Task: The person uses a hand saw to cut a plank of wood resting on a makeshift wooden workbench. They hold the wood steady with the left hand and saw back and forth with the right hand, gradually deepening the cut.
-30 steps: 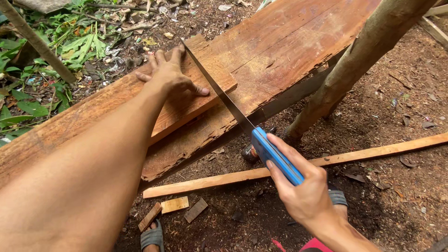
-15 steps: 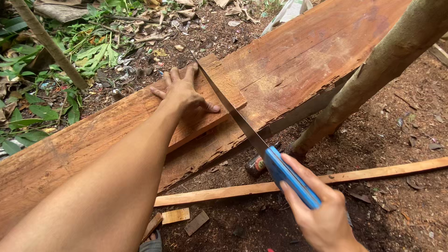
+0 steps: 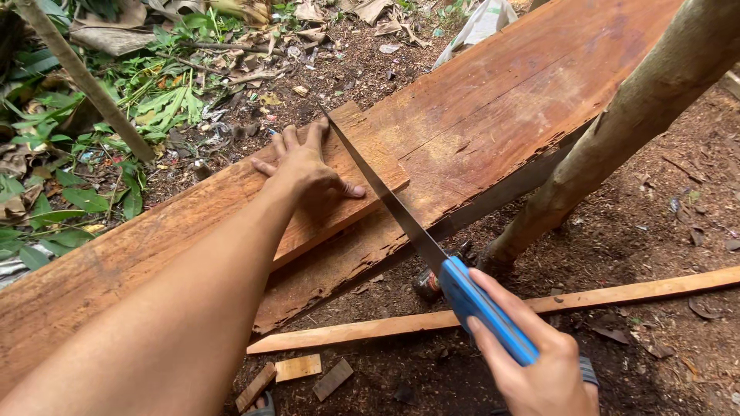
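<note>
Two bare hands share the work over a reddish plank [image 3: 177,231] laid on a wider, weathered slab of timber [image 3: 524,100] above dark, chip-strewn soil. Your left hand [image 3: 304,173] lies flat on the plank near its cut end, fingers spread toward the far edge and thumb stretched out toward the blade, pressing down rather than gripping anything. Your right hand [image 3: 543,370] is wrapped tight around the blue handle of a handsaw [image 3: 432,258], fingers curled over the top of the grip. The saw's thin steel blade runs up and away from you, its tip at the far corner of the plank, its edge lying across the wood just beside your left thumb. A rough, bark-covered pole [image 3: 617,131] leans diagonally across the right of the scene, its foot on the ground near the saw handle. Below the timber, a long pale batten [image 3: 617,296] lies on the soil, passing under your right hand, with three short offcuts [image 3: 297,368] near its left end. Green leaves and dry litter [image 3: 116,115] crowd the upper left, where a thin grey stick [image 3: 85,81] slants through them.
</note>
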